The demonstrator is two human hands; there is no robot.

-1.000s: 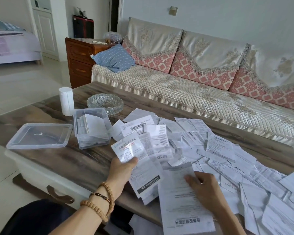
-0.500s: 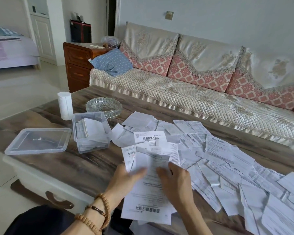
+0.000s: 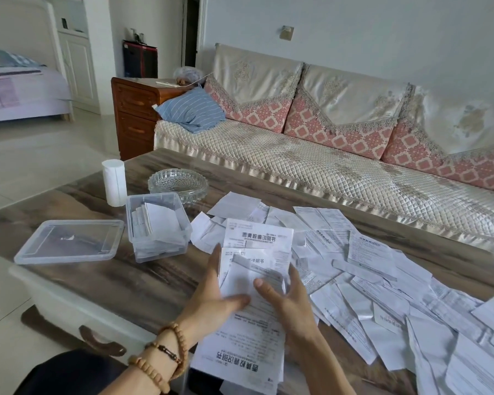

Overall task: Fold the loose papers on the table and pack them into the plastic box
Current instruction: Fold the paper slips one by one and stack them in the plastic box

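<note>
Both hands, the left hand [image 3: 217,297] and right hand [image 3: 283,297], pinch a thin, floppy printed leaflet [image 3: 248,323] near the clear plastic box [image 3: 157,226]; it looks light, best held by its side edges.

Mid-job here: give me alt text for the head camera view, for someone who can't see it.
Two hands, left hand and right hand, hold a printed paper over the near edge of a wooden table, its top end bent over in a fold. Loose papers spread across the table to the right; on the left stand an open plastic box holding folded papers and its lid.

Leaflet [image 3: 241,357]: prob. "说明书", upside-down
</note>
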